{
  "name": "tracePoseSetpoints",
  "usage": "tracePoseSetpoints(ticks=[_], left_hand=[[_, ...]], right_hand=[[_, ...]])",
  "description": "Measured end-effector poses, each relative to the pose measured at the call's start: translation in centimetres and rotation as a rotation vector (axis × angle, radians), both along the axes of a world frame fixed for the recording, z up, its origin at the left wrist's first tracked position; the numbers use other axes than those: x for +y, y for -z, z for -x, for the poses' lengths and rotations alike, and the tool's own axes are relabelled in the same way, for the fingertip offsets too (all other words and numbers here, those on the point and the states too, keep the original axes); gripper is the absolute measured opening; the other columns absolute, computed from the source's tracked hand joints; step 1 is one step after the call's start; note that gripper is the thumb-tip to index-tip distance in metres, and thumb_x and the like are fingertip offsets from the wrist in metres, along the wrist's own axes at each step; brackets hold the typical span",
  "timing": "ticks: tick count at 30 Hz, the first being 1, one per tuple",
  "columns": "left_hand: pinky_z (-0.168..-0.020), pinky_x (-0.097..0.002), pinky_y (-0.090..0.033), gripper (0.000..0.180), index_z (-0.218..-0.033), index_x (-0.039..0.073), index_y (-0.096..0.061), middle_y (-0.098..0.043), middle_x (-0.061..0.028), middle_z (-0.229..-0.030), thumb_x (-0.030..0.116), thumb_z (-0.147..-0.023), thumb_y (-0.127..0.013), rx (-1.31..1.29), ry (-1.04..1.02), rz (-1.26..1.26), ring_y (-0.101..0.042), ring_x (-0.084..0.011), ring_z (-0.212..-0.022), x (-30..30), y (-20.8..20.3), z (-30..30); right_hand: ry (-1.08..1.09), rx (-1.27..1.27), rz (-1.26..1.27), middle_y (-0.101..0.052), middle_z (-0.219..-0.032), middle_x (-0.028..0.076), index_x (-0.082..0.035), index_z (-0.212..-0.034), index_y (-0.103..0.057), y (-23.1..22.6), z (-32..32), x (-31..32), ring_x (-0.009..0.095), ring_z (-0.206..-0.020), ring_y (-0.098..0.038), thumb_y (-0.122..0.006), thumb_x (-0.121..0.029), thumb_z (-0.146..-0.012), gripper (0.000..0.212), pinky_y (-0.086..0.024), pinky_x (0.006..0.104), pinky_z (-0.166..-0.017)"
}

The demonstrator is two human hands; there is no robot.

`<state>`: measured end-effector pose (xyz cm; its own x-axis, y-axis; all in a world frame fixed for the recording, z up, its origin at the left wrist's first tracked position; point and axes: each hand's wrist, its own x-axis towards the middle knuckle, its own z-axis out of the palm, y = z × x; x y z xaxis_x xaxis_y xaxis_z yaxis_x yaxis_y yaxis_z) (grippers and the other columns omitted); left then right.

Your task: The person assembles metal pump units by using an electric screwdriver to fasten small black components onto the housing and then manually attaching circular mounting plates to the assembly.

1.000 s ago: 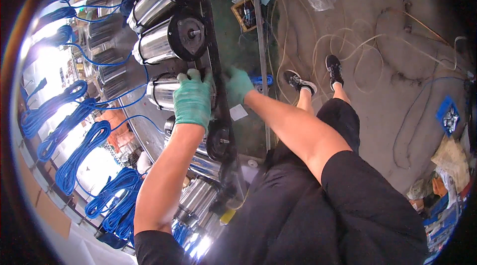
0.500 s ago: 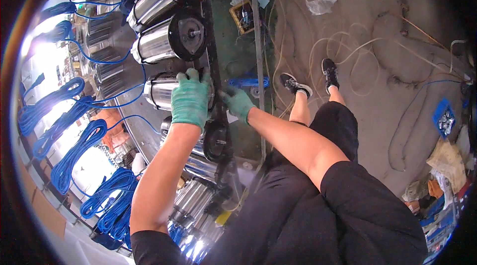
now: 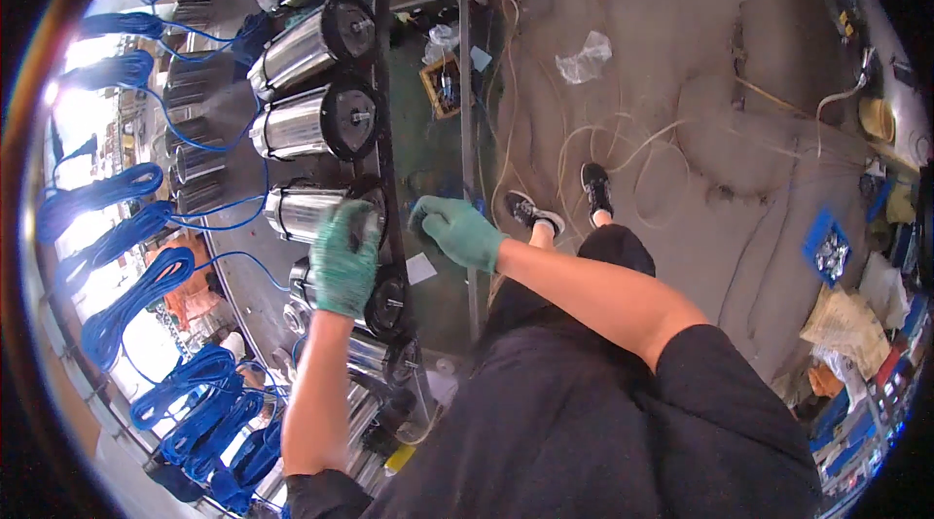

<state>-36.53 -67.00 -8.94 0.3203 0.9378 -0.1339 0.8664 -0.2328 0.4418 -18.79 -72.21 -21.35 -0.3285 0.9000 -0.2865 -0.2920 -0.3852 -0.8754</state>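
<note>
Silvery motor-like cylinders with black end caps lie in a row on a dark rack to my left. My left hand [image 3: 347,256], in a green glove, is over one such metal cylinder [image 3: 297,212], close to its black end. Its fingers are blurred but look stretched out, and I cannot tell whether they touch the cap. To the right, past the rack's edge, my right hand [image 3: 461,233] wears a green glove too. Its fingers are curled together, and whatever they hold is hidden. Just above, another cylinder [image 3: 292,124] shows a shaft stub in its cap.
Coiled blue cables [image 3: 136,305] hang along the far left, with leads running to the cylinders. A metal rail [image 3: 467,130] stands right of the rack. Beyond it, pale hoses [image 3: 642,157] and a clear plastic bag [image 3: 586,59] lie on the floor. A blue tray [image 3: 827,247] sits farther right.
My right hand has come away from the rack's edge, its fingers now curled. My left hand has drawn back slightly along the cylinder's end. The whole view has shifted.
</note>
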Motion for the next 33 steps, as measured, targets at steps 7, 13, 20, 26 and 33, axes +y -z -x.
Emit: tracePoseSetpoints(ticks=[7,13,20,26,33], left_hand=[[-0.088,-0.0276,-0.052,0.041,-0.128,-0.002,-0.067,-0.07,-0.0049,-0.109,0.032,-0.107,-0.056,-1.041,-0.552,0.78,-0.063,-0.0108,-0.097,-4.6,1.2,-8.9],[-0.087,-0.0298,-0.053,0.032,-0.119,-0.001,-0.069,-0.072,-0.0068,-0.103,0.027,-0.103,-0.065,-1.071,-0.568,0.834,-0.066,-0.0142,-0.091,-5.4,0.0,-12.5],[-0.086,-0.0326,-0.054,0.029,-0.118,-0.001,-0.068,-0.072,-0.0092,-0.105,0.023,-0.102,-0.068,-1.099,-0.586,0.804,-0.067,-0.0179,-0.094,-6.2,-0.2,-13.7],[-0.09,-0.0355,-0.056,0.029,-0.115,-0.003,-0.066,-0.072,-0.0119,-0.105,0.024,-0.103,-0.063,-1.162,-0.653,0.597,-0.069,-0.0214,-0.096,-5.6,0.2,-14.3],[-0.087,-0.0481,-0.061,0.018,-0.112,0.007,-0.054,-0.067,-0.0129,-0.104,0.025,-0.106,-0.053,-1.159,-0.576,0.453,-0.073,-0.0322,-0.097,-1.9,-2.1,-11.3]], right_hand=[[-0.137,-0.154,-0.486,-0.069,-0.1,0.023,-0.005,-0.109,-0.064,-6.4,-9.1,-0.4,0.043,-0.092,-0.067,-0.06,-0.01,-0.091,0.019,-0.053,0.0479,-0.08],[-0.285,-0.276,-0.593,-0.069,-0.102,0.022,-0.006,-0.108,-0.063,-6.6,-12.8,-1.7,0.047,-0.095,-0.064,-0.059,-0.012,-0.092,0.018,-0.052,0.0521,-0.08],[-0.163,-0.09,-0.505,-0.069,-0.097,0.019,-0.004,-0.112,-0.061,-6.3,-14.7,-3.2,0.035,-0.084,-0.068,-0.058,-0.012,-0.095,0.019,-0.055,0.0439,-0.079],[0.107,0.135,-0.186,-0.07,-0.1,0.007,-0.003,-0.117,-0.062,-6.3,-14.3,-2.9,0.015,-0.08,-0.066,-0.042,-0.008,-0.102,0.026,-0.054,0.0315,-0.07],[0.686,0.485,0.107,-0.074,-0.099,0.012,-0.005,-0.116,-0.064,-4.2,-15.2,2.9,0.019,-0.077,-0.068,-0.043,-0.008,-0.103,0.025,-0.056,0.0321,-0.072]])
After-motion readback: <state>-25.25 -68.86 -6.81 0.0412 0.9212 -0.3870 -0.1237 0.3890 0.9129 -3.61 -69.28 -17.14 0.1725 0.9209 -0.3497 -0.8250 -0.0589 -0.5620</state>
